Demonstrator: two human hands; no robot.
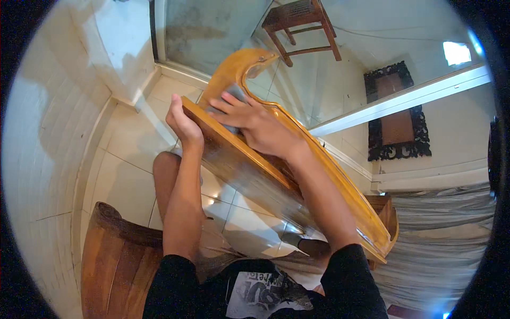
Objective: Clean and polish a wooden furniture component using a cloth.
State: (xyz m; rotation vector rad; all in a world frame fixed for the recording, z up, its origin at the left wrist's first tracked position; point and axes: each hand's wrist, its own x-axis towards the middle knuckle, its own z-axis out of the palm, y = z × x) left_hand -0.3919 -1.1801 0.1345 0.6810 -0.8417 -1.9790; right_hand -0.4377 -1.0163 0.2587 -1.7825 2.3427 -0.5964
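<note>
A long, glossy honey-brown wooden furniture piece [340, 175] slants across in front of me, its far end rising into a curled scroll. Around the upper left corner of its near board [239, 154], my left hand [185, 123] is closed, with most fingers hidden by the wood. My right hand [260, 125] lies on the inner face near the scroll, fingers spread over a grey sheet [237, 94] pressed against the wood. Whether the sheet is cloth or abrasive paper I cannot tell.
A curved slatted wooden seat [122, 260] stands at my lower left. Behind the piece runs a glass panel with a white bottom rail [409, 98]; a stool [297, 18] shows at the top. A black-framed panel [398, 133] and grey curtain [435, 228] are at right.
</note>
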